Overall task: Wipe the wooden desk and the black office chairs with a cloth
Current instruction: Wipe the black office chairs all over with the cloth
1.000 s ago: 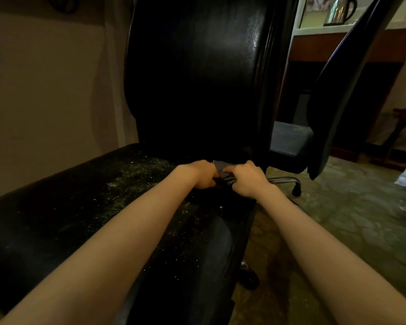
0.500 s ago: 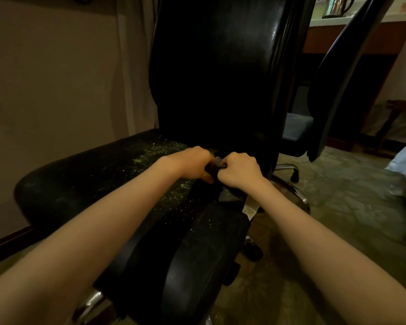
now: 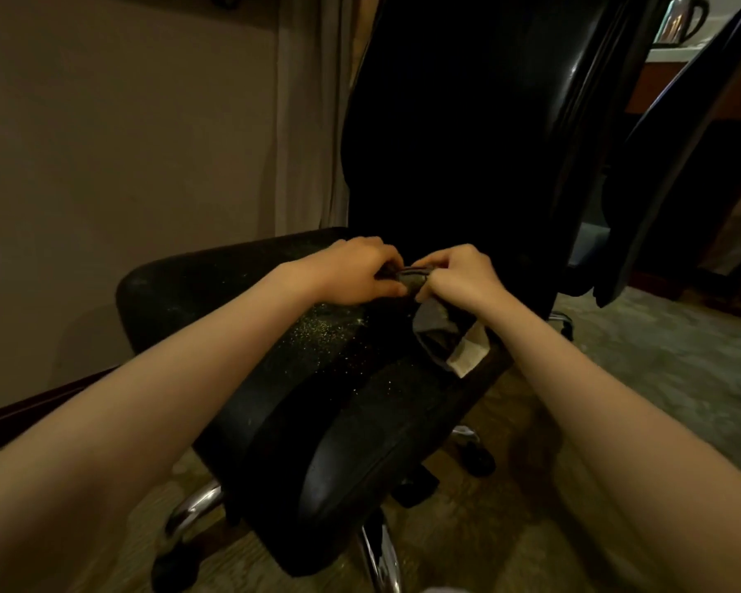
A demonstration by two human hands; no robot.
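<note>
The job looks well short of done; the broad seat (image 3: 180, 293) of the black padded office chair (image 3: 445, 143) carries a scatter of pale, glittering specks across its middle, thickest just ahead of the hands, so it reads as not yet wiped clean; the tall glossy backrest is too dark to judge; a second black office chair (image 3: 668, 164) stands just beyond the seat's right edge, and behind it shows a strip of brown wooden worktop (image 3: 644, 85) under a pale top, neither revealing whether it has been wiped. The dark grey cloth (image 3: 439, 336) is off the surface, bunched between both hands above the rear right corner of the seat, near the foot of the backrest; the left hand (image 3: 360, 271) has its fingers curled round one end, the right hand (image 3: 460, 276) pinches the other, and a limp fold hangs below the right wrist, ending in a white sewn label (image 3: 467, 357); the person is probably regathering it for another pass. The seat looks matt and faintly grainy, with a rounded front edge; bright chrome legs (image 3: 379, 558) stand on mottled green carpet (image 3: 659, 370); a shiny metal kettle (image 3: 681, 15) sits on the worktop.
</note>
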